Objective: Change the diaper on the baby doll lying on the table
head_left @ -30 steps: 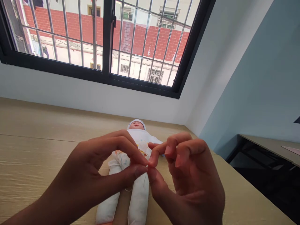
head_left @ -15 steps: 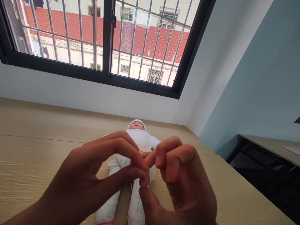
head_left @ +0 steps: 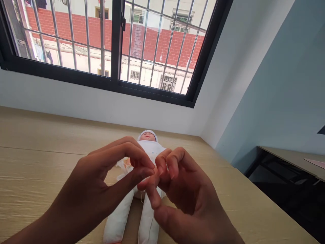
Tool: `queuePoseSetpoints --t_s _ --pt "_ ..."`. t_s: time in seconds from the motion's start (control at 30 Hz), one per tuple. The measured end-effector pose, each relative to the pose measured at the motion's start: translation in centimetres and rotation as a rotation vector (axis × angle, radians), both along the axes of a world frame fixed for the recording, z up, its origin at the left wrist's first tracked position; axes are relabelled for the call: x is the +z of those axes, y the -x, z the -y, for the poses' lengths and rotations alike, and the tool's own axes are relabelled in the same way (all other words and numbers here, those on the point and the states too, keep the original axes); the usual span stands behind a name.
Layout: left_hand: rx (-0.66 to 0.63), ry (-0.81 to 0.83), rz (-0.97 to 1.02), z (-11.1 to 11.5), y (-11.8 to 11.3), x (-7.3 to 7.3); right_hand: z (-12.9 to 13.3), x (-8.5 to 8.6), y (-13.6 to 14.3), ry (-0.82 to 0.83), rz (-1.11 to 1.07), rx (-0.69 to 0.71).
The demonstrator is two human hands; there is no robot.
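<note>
A baby doll [head_left: 148, 145] in white clothes and a white cap lies on its back on the wooden table [head_left: 38, 162], head toward the window. A printed diaper [head_left: 124, 165] shows at its waist. Both my hands hover over its middle and hide most of the body. My left hand [head_left: 101, 183] pinches thumb against forefinger. My right hand [head_left: 182, 196] has curled fingers, and its thumb and forefinger tips touch the left fingertips. A thin thread [head_left: 141, 198] hangs just under the pinch. I cannot make out what my right fingers hold.
A barred, black-framed window [head_left: 114, 44] fills the wall behind the table, with a red brick building outside. The table runs into the corner at the right. A second, dark desk [head_left: 286, 162] stands lower at the far right.
My right hand has shifted left and turned palm-up, its fingers curling in closer to the left fingertips. My left hand keeps its pinch almost in place.
</note>
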State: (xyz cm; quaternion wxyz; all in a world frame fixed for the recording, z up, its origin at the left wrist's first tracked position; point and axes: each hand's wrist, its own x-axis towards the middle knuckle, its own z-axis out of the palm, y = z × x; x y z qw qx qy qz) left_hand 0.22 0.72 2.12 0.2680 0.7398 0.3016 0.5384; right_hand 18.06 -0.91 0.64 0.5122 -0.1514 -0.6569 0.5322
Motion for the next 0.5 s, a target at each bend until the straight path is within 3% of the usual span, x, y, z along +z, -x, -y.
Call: queuePoseSetpoints --t_s 0.07,0.2,0.3,0.5 --pt "0.042 -0.026 -0.028 0.0 0.1 -0.1 -0.4 0.0 0.2 -0.054 -0.059 -0.059" --pt "0.073 -0.118 -0.044 0.5 0.2 -0.2 -0.3 -0.2 1.2 -0.331 -0.187 -0.452" --pt "0.080 -0.142 -0.049 1.1 0.3 -0.5 0.3 -0.7 2.5 -0.482 -0.183 -0.655" --pt "-0.079 -0.005 -0.047 1.3 0.5 -1.4 0.8 -1.3 5.2 -0.598 -0.443 -0.991"
